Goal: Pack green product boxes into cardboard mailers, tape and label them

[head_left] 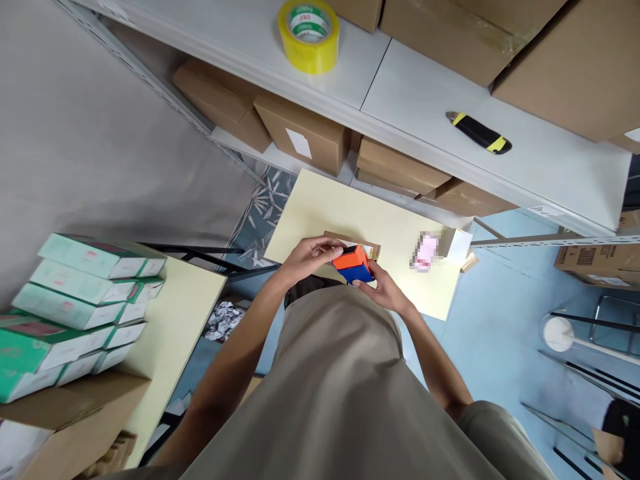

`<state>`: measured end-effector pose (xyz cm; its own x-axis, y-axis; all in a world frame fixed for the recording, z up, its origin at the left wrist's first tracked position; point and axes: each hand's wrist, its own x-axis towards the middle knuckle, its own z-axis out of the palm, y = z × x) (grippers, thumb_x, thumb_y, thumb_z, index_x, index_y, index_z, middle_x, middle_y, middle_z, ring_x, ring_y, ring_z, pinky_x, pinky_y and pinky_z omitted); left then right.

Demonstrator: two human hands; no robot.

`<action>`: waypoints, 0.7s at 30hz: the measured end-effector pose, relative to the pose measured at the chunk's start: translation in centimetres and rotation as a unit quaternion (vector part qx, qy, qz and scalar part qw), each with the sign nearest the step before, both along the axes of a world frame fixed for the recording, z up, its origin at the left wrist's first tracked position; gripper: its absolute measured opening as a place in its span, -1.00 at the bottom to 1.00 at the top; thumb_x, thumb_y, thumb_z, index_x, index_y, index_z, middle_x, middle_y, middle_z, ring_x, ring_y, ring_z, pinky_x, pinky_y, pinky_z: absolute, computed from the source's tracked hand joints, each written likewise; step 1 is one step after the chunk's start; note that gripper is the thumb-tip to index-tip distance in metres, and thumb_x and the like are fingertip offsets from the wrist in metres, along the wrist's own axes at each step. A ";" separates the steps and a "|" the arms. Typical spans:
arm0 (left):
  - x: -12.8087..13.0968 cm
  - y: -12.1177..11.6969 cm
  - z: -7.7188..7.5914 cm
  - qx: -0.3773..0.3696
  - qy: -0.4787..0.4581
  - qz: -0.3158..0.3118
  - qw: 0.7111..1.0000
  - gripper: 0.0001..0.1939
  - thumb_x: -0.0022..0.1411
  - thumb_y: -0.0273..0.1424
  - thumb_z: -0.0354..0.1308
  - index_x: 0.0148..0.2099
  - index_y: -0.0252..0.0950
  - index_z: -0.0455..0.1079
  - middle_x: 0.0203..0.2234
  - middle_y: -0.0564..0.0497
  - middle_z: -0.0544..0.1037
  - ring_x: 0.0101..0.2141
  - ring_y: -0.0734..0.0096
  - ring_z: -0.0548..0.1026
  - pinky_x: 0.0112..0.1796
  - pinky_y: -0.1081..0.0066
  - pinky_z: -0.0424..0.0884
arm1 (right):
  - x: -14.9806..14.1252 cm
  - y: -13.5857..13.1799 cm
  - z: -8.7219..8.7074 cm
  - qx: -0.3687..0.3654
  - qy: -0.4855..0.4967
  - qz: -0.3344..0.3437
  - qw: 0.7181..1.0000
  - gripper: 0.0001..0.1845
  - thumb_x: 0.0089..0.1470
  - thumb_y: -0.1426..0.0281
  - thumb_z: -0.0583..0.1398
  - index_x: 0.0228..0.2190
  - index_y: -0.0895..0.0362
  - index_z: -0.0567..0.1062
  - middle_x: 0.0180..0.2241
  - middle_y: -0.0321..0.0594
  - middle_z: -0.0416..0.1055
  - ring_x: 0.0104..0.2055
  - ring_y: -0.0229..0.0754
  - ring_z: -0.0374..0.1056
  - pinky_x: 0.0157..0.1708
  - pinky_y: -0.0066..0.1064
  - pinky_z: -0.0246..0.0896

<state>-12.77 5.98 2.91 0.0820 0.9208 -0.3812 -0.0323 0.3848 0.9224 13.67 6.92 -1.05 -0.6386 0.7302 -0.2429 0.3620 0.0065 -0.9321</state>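
Note:
Above the pale yellow table, close to my body, I hold a small orange and blue box-shaped object with a black part on its upper left end. Its exact kind is not clear from here. My right hand grips its right side, thumb along the blue lower face. At its upper left, the bent fingers and thumb of my left hand close on the black end. Just behind the object, partly covered by it and my left hand, lies a flat brown cardboard piece with a white and yellow label.
A pixelated pink item and a white box lie on the table's right. On the shelf ahead are yellow tape, a utility knife and cartons. Green and white boxes are stacked on the left table.

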 end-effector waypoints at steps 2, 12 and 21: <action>0.0 -0.1 0.4 0.011 0.003 -0.011 1.000 -0.41 0.15 0.13 0.47 -0.08 -0.31 0.68 -0.14 -0.15 0.71 -0.09 0.13 0.61 -0.04 0.27 0.51 | 0.5 0.0 0.7 0.026 -0.033 0.013 0.999 -0.59 0.36 0.00 0.26 -0.03 0.06 0.44 -0.19 -0.17 0.54 -0.22 -0.04 0.44 -0.20 -0.21 0.43; 0.0 -2.0 5.3 0.214 0.082 -0.070 0.971 -0.82 0.47 -0.25 0.31 -0.10 -0.23 0.67 -0.15 -0.13 0.68 -0.13 0.30 0.62 -0.14 0.36 0.52 | 1.9 -1.0 3.7 0.218 -0.060 0.044 0.973 -0.82 0.37 0.29 0.24 -0.06 0.04 0.38 -0.18 -0.13 0.50 -0.20 -0.01 0.45 -0.24 -0.22 0.46; 0.3 -4.4 8.3 0.344 0.218 -0.062 0.911 -0.87 0.48 -0.41 0.29 -0.02 -0.16 0.65 -0.08 -0.08 0.67 -0.06 0.30 0.65 0.02 0.28 0.59 | 1.9 -1.0 3.9 0.409 -0.030 0.034 0.912 -0.74 0.32 0.44 0.20 0.02 0.02 0.36 -0.17 -0.09 0.54 -0.10 0.11 0.49 -0.03 0.07 0.51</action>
